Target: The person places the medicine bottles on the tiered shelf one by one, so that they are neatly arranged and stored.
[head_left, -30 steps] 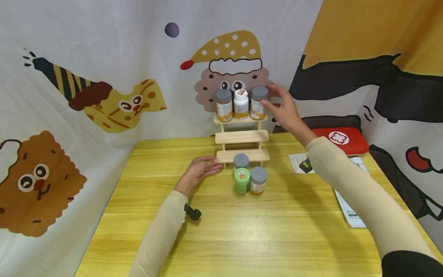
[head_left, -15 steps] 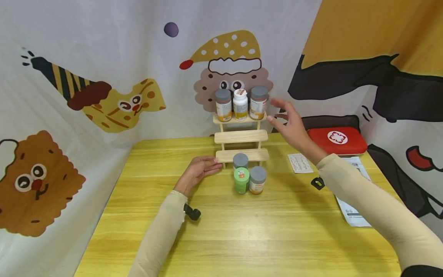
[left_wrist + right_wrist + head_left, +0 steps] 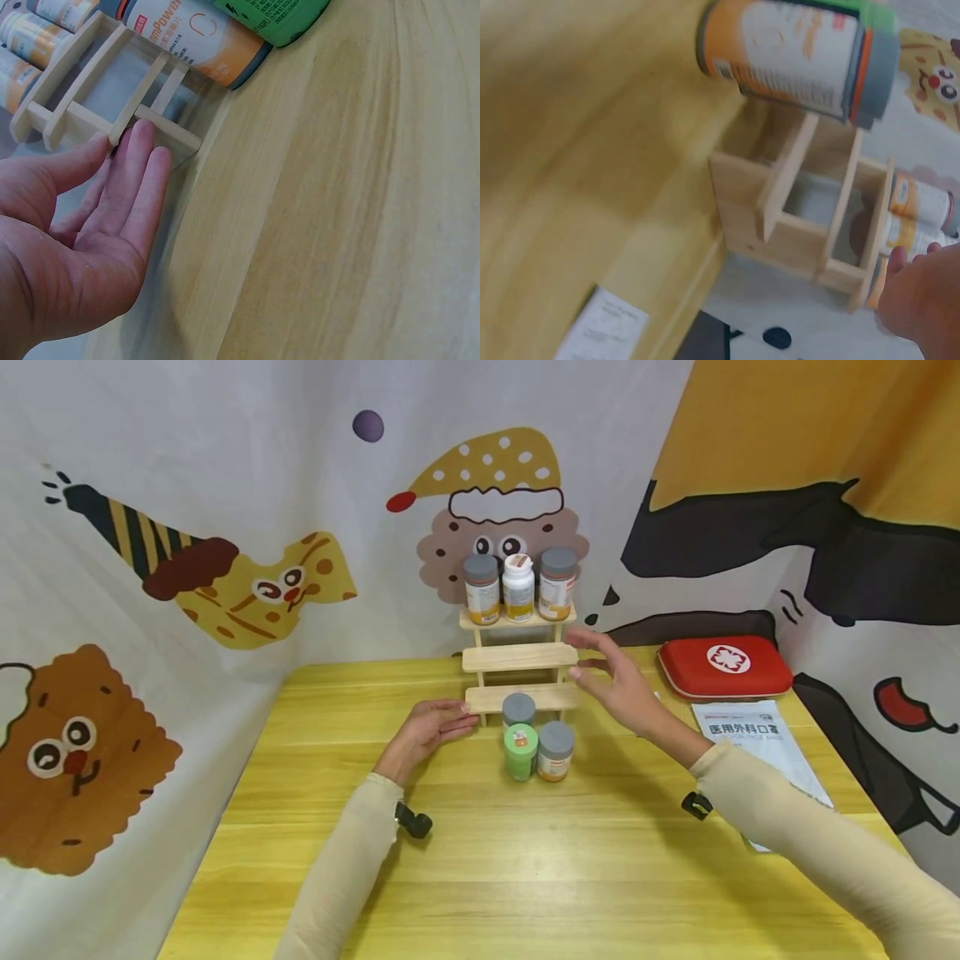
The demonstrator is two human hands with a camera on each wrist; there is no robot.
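Note:
A three-tier wooden display rack (image 3: 519,657) stands against the back cloth. My left hand (image 3: 427,737) pinches the left end of its lowest shelf; in the left wrist view the thumb and fingers of that hand (image 3: 90,240) lie on either side of the shelf end. My right hand (image 3: 626,693) is by the rack's right side with fingers spread and nothing held. Along the top shelf stand a grey-lidded bottle (image 3: 482,592), a white bottle (image 3: 518,589) and another grey-lidded bottle (image 3: 557,585). Before the rack are a green bottle (image 3: 521,753) and two grey-lidded bottles (image 3: 556,752).
At the back right of the table (image 3: 480,877) lies a red first-aid case (image 3: 726,668). A packet of surgical masks (image 3: 761,743) is in front of it, partly under the right sleeve. A small printed paper (image 3: 604,330) shows in the right wrist view. Printed cloth hangs behind.
My right hand has let go of the right-hand bottle on the top shelf and come down beside the middle shelf. My left hand has stayed at the rack's lower left.

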